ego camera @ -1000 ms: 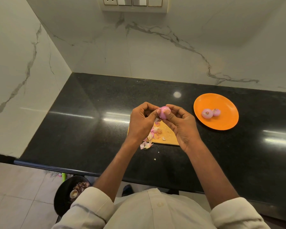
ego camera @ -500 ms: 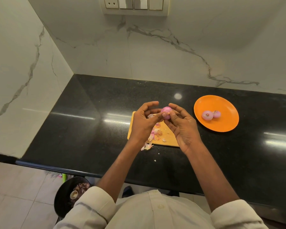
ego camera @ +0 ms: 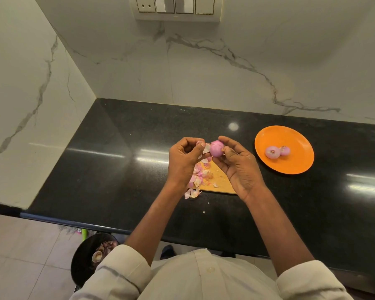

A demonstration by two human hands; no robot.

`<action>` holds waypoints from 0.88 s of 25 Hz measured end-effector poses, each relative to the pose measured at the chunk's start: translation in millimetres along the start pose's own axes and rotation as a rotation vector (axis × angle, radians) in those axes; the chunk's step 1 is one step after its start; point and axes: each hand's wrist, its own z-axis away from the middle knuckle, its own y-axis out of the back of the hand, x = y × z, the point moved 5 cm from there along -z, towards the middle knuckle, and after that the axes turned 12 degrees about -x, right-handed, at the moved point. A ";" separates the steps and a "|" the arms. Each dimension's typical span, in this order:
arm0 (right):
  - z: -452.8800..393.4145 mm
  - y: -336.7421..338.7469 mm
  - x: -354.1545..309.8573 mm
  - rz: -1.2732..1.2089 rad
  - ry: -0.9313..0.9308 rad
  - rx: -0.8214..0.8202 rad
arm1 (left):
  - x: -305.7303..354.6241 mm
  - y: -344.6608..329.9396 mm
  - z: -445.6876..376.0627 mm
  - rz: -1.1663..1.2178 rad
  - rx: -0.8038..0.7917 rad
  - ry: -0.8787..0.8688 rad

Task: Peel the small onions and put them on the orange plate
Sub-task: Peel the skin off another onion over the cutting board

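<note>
A small pink onion [ego camera: 217,148] is held above the wooden cutting board [ego camera: 222,180] by the fingertips of my right hand [ego camera: 238,167]. My left hand [ego camera: 183,161] pinches a pale strip of onion skin [ego camera: 206,148] that still hangs from the onion's left side. Loose pink and white peels [ego camera: 198,176] lie on the board's left part and spill onto the counter. To the right stands the orange plate [ego camera: 299,161] with two peeled onions [ego camera: 277,151] side by side on it.
The black stone counter [ego camera: 117,165] runs into a corner of white marble walls. A switch panel [ego camera: 178,6] is on the back wall. Below the counter's front edge, on the floor, stands a dark bin [ego camera: 89,258] with scraps.
My left hand has pulled a strip of skin away from the onion to the left, baring more of its pink surface. The right hand keeps holding the onion.
</note>
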 end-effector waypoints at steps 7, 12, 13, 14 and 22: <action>-3.8 -0.2 -4.1 0.082 0.019 0.042 | -9.1 -0.1 -4.5 0.118 -0.054 0.101; -8.3 2.4 -0.2 0.018 -0.033 0.037 | -15.1 -0.4 -6.3 0.188 -0.048 0.133; -8.4 1.9 -0.5 0.010 -0.033 0.024 | -13.9 -1.4 -6.2 0.181 -0.055 0.122; -8.2 1.2 -1.6 0.022 -0.027 0.014 | -12.4 -2.5 -6.1 0.156 -0.065 0.111; -7.5 4.1 6.7 -0.079 -0.045 0.031 | -16.5 -2.8 -4.0 0.431 -0.009 0.230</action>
